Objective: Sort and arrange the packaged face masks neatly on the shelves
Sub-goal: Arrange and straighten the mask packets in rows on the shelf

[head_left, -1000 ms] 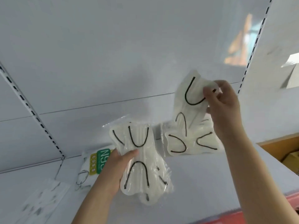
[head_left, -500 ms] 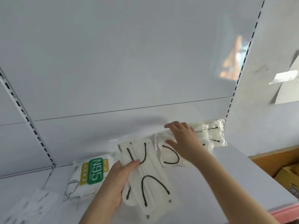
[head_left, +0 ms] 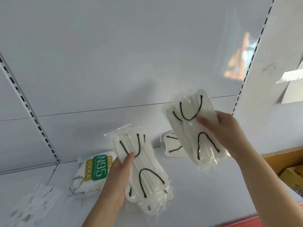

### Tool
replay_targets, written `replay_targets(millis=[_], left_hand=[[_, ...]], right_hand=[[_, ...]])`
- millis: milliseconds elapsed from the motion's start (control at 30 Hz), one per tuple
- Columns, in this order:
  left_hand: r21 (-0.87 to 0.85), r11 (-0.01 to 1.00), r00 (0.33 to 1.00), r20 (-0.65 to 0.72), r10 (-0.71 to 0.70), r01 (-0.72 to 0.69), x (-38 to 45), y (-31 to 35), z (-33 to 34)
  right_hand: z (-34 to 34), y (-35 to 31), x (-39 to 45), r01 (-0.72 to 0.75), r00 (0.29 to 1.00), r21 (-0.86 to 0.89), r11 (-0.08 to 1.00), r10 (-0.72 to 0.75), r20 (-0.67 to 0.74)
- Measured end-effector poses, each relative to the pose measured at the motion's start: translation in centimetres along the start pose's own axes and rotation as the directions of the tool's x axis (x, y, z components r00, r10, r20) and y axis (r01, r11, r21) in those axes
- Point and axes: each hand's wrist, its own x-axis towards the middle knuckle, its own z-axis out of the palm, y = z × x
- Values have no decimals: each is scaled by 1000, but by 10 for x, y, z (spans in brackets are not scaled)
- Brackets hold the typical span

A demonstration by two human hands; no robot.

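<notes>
At 6 o'clock, our left hand (head_left: 117, 181) grips a clear bag of white masks with black ear loops, the near pack (head_left: 144, 171), thumb curled onto its front. At 3 o'clock, our right hand (head_left: 224, 130) holds a matching raised pack (head_left: 193, 126) above the shelf (head_left: 205, 194), fingers closed round its edge. Behind it, at 2 o'clock, a stored pack (head_left: 172, 148) leans against the back panel; the N95 pack (head_left: 96, 169) lies at 9 o'clock. We judge the placing step active: next, seat the raised pack squarely beside the stored one.
</notes>
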Motion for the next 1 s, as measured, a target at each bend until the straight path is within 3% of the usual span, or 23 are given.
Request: replay_targets(millis=[67,100,167,233,300,367,433,500,533,600,667,700,867,1000], left_hand=[[13,1000,1000,-1,-4,4,-4,1,3],[-2,1000,999,32,-31,31,-8,2,6],[-116,988,981,179,-80,102,-16,4,11],[-170,979,948,314,-54,112,-23,6,14],[-74,997,916,397,49,-21,-27,4,18],[55,966,916,337,219,-252,-27,1,18],[66,929,906,256,336,-363,-26,3,14],[95,913,894,268,360,-396,-24,5,9],[128,911,895,281,345,-392,-22,4,7],[184,920,919,266,291,-345,-21,0,7],[196,935,941,232,248,-295,-19,-8,9],[190,942,946,227,233,-277,-19,-10,10],[91,965,956,184,228,-248,-17,-8,5],[47,973,967,130,217,-225,-15,-12,-4]], right_hand=[[8,-8,-6,-168,986,375,912,159,54],[17,-7,-11,-245,969,471,847,222,105],[43,-1,-23,-336,942,524,783,278,188],[69,4,-40,-347,937,507,789,262,232],[89,10,-53,-300,939,487,820,166,301],[97,10,-63,-132,947,433,892,-15,320],[91,5,-63,25,946,411,911,-154,284],[73,2,-53,83,968,430,899,-175,178],[63,8,-44,126,979,366,922,-175,103],[43,32,-12,249,968,-82,965,-250,3],[29,62,20,278,958,-564,777,-264,108],[25,73,32,283,958,-679,677,-227,173],[28,93,55,359,933,-862,358,-131,335],[33,99,51,370,929,-865,339,-122,350]])
